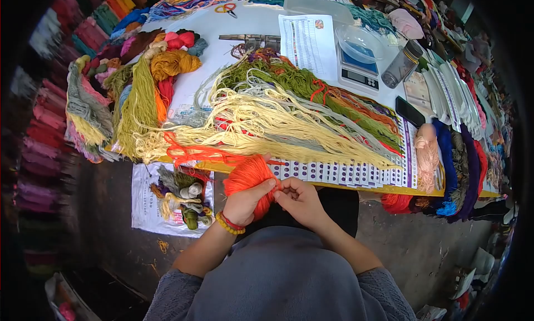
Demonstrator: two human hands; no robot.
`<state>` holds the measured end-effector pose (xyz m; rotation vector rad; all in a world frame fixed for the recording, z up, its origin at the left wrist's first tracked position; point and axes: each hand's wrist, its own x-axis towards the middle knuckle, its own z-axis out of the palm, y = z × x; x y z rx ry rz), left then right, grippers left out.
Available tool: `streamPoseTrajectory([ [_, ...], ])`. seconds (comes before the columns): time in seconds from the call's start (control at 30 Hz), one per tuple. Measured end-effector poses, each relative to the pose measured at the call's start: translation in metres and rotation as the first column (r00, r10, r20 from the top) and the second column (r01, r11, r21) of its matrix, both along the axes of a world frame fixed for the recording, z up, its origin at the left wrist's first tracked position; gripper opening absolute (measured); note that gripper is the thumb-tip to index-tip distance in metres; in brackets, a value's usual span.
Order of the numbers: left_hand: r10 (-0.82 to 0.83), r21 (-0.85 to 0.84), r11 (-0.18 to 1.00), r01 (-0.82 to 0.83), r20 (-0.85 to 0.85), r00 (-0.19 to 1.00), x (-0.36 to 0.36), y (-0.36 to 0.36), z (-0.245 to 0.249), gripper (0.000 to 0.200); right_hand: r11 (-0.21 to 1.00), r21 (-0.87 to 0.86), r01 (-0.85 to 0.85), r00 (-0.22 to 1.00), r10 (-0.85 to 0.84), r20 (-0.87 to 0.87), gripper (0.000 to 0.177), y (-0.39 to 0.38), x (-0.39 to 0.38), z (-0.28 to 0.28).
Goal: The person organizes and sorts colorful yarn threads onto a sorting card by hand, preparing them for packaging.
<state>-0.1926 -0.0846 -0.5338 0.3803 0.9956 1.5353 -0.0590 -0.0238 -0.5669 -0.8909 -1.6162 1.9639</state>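
My left hand (245, 204) is wrapped round a bundle of orange-red yarn (247, 175) just in front of the table edge. My right hand (298, 200) meets it at the bundle's right side, thumb and fingers pinched together at the yarn; the exact strand between them is too small to make out. A loose orange-red length (192, 153) trails from the bundle over the table to the left. Right behind lies a wide spread of pale yellow threads (278, 126), with green threads (345, 112) and grey ones among them.
Skeins of olive yarn (139, 98) and mustard yarn (172, 64) lie at left. A digital scale (359, 79) bears a clear bowl (360, 43), beside a jar (401, 64), a phone (410, 110) and a printed sheet (306, 40). Scissors (226, 9) lie farther back. Yarn scraps rest on a white bag (146, 204) below.
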Motion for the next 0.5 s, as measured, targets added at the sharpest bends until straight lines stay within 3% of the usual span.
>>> streamPoseTrajectory([
  [0.37, 0.008, 0.021, 1.0, -0.008, 0.024, 1.0, -0.0001, -0.0008, -0.0063, 0.047, 0.999, 0.043, 0.017, 1.0, -0.017, -0.001, 0.008, -0.0022, -0.0033, 0.0005],
  [0.5, 0.004, 0.012, 1.0, -0.004, 0.038, 0.999, -0.0026, -0.0017, -0.0061, 0.048, 0.997, -0.069, 0.031, 0.997, -0.036, -0.072, 0.006, -0.0015, -0.0024, 0.0019],
])
